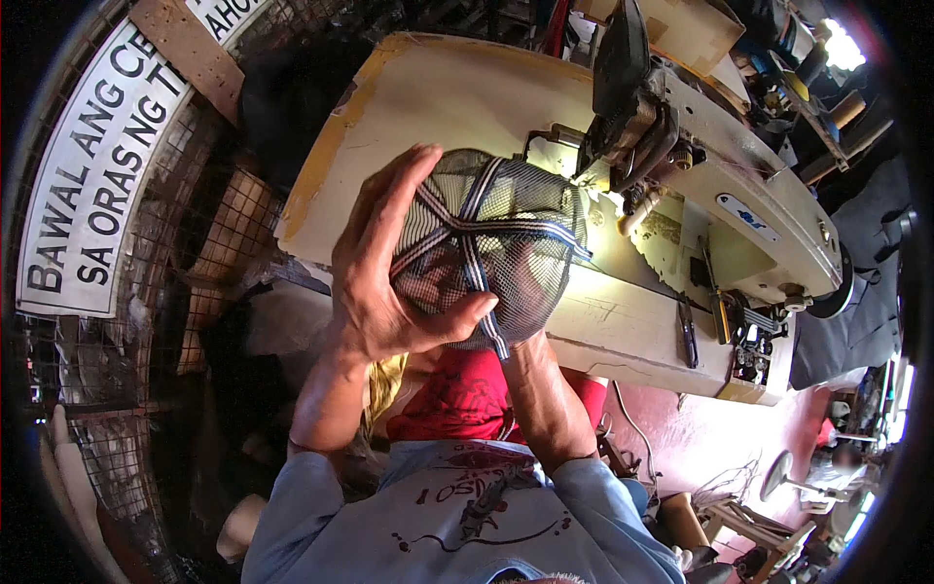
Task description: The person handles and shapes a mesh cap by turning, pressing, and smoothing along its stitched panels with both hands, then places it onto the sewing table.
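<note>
A dark mesh cap crown with striped tape along its seams is held up in front of the sewing machine. Its dome faces up, and the tape strips cross near the top. My left hand cups its left side, long fingers stretched along the edge and thumb pressed against the front mesh. From below, my right hand reaches inside the crown and props it up. It shows only dimly through the mesh, so its finger positions are hard to make out. One loose tape end hangs at the lower edge, another sticks out at the right.
The sewing machine stands right of the cap, its lamp lit by the needle. Scissors or snips and a yellow-handled tool lie on the pale worktable. Wire mesh and a lettered sign are at left.
</note>
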Demonstrator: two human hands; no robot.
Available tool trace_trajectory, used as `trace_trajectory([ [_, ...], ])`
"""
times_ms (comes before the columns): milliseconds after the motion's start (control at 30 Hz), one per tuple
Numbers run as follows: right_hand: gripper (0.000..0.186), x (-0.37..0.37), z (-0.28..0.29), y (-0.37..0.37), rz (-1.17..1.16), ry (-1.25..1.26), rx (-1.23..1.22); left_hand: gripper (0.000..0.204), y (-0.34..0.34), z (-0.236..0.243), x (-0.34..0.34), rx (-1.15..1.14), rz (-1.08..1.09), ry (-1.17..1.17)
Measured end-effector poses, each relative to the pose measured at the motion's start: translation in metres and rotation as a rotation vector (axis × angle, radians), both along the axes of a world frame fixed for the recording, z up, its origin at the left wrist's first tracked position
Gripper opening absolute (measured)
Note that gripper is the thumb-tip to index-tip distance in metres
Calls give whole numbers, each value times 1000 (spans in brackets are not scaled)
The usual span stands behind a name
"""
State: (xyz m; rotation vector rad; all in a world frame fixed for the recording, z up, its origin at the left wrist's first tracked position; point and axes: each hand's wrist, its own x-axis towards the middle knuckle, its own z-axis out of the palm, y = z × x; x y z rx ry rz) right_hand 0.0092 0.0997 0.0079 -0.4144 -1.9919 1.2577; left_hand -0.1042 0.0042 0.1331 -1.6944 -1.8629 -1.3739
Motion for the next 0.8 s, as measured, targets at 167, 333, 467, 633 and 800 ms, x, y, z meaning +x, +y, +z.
trace_trajectory([
  [167,42,-26,13,1,21,30,112,75,10,-19,-58,-314,-161,-33],
  [333,34,-35,22,-3,130,141,-277,70,0,-27,-34,-179,-98,-144],
  [467,31,-37,23,-11,337,447,-914,65,3,-27,-11,-201,58,-125],
  [633,37,-40,7,-14,423,644,-1021,67,11,-30,-5,-251,86,-145],
  [800,39,-37,9,-12,560,830,-1185,67,13,-30,-1,-225,67,-122],
])
